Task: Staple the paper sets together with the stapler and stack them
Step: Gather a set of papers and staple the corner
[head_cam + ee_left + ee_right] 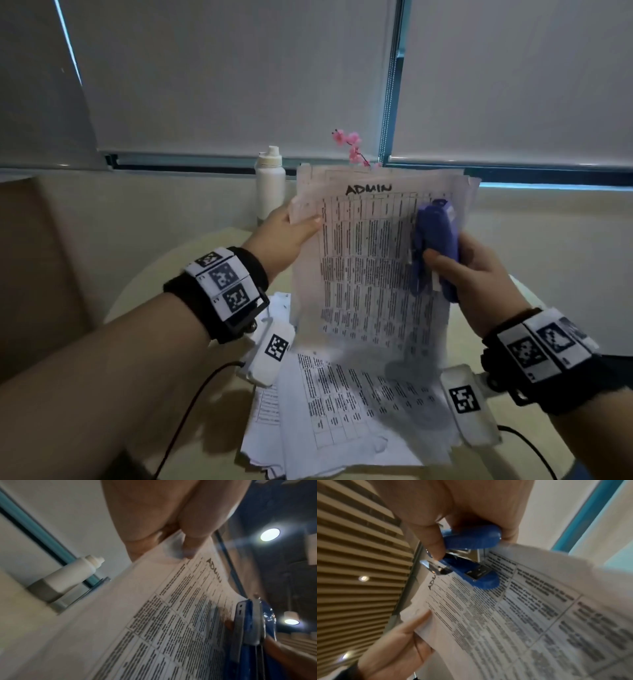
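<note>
A set of printed sheets [370, 260] headed "ADMIN" is held upright above the table. My left hand [291, 233] pinches its upper left corner, thumb on the front, as the left wrist view shows at the thumb [192, 543]. My right hand [472, 267] grips a blue stapler [436, 246] in front of the set's upper right part. In the right wrist view the stapler [471, 561] has its mouth open, and the paper set [522, 615] lies against its lower arm. More printed sheets [349, 411] lie in a loose pile on the table below.
A round light table [144, 294] carries the pile. A white bottle [270, 181] stands at the back by the window ledge, and pink flowers [352, 147] show behind the held set. Black cables [191, 404] run from the wrist cameras across the table's front.
</note>
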{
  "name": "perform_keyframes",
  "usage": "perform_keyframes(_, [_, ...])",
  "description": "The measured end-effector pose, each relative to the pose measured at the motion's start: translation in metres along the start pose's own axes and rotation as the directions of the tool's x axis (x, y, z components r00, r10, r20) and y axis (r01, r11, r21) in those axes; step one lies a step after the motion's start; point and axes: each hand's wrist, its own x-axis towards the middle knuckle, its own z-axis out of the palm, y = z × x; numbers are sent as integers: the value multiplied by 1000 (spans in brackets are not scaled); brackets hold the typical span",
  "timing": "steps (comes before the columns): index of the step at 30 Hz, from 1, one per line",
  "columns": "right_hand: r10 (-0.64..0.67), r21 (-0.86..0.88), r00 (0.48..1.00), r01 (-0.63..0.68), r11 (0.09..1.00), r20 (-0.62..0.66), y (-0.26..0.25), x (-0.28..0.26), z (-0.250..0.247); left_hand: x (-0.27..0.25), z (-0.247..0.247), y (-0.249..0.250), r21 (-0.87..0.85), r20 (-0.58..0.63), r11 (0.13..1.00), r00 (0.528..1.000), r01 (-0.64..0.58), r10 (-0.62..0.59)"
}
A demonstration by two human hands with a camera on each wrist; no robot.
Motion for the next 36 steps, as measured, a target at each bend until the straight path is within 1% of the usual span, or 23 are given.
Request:
perform_keyframes(2, [-41,-33,999,41,999,-5,-5,-3,2,0,-1,9,-43,-59,997,996,-72,69])
perform_keyframes(4, [-86,13,996,86,996,-20,-9,-3,-2,3,-7,21,-96,-85,982,985,-160,152])
perform_keyframes(5, [-107,42,994,107,993,-11,-12,-3,-4,3,-11,25,-117,-89,976,981,-185,175])
perform_keyframes(6, [-114,51,993,113,992,8,-13,-4,-5,4,-13,26,-126,-67,974,981,-188,181])
perform_keyframes(7, [-108,44,994,107,993,33,-14,-5,-4,2,-14,25,-110,-25,981,987,-162,161])
perform_keyframes(9, [-74,-9,994,75,997,78,-13,-7,-1,-4,-11,19,-47,29,996,997,-75,76])
perform_keyframes(11, [-53,-49,996,57,997,75,-13,-7,1,-7,-8,17,-49,9,997,999,-51,52])
perform_keyframes(13, [-83,-55,996,85,995,32,-15,-4,-1,-4,-10,24,-78,-41,993,996,-86,83])
perform_keyframes(15, [-97,-1,995,97,995,15,-19,-5,-2,-1,-13,29,-131,-30,983,992,-129,126])
perform_keyframes(16, [-95,7,995,95,995,24,-19,-5,-3,-1,-13,27,-151,-21,981,992,-123,121])
perform_keyframes(19, [-34,-73,996,41,996,85,-15,-10,-1,-7,-10,12,-149,-15,989,1000,-9,6])
perform_keyframes(20, [-9,-77,996,16,997,92,-14,-11,0,-8,-8,6,-145,-11,989,1000,12,-13])
perform_keyframes(23, [-3,-93,998,9,996,64,-10,-12,1,-9,-7,6,-159,-20,987,1000,-2,-1])
perform_keyframes(26, [-1,-33,999,2,999,41,-9,-10,-2,-9,-6,12,-178,-19,983,999,-38,36])
perform_keyframes(29, [2,-5,996,-2,1000,84,-6,-12,0,-11,3,7,-186,-16,982,1000,-16,14])
perform_keyframes(32, [-7,-9,994,8,1000,111,-8,-14,3,-10,11,4,-235,-98,972,995,-33,10])
perform_keyframes(34, [-31,22,998,30,999,60,-11,-13,3,-7,10,8,-253,-166,963,985,-94,52])
perform_keyframes(36, [-47,-12,999,47,999,14,-12,-13,-1,-6,7,9,-236,-217,961,972,-142,90])
